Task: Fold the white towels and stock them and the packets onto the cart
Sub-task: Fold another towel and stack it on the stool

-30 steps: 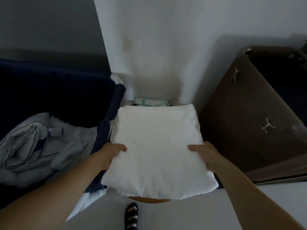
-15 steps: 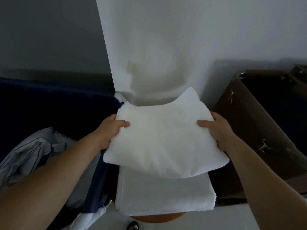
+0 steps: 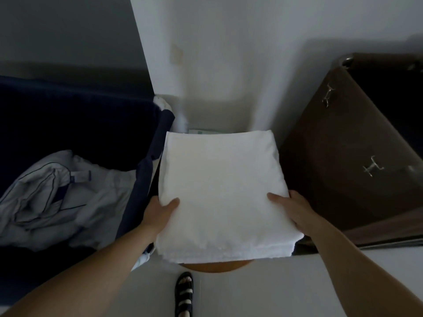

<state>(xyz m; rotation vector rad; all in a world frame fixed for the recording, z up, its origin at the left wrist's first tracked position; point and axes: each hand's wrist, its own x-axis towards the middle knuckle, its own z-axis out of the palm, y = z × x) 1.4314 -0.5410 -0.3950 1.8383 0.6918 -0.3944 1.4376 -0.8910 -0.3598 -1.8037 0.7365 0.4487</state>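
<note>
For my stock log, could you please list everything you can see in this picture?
folded towels: one stack, number unclear, white, centre, on the round stand
round stand: one, orange-brown, under the towels
packet: at least one, teal-and-white, behind the towels
navy bin: one, left
linen: one heap, pale with dark piping, in the navy bin
cabinet: one, brown, right, with two metal hooks
sandalled foot: one, black sandal, bottom centre
left hand: grips the stack's left edge
right hand: grips its right edge

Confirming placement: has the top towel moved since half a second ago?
Yes: the top towel came down toward the wooden stool, now flush on the stack, left hand and right hand gripping it.
</note>
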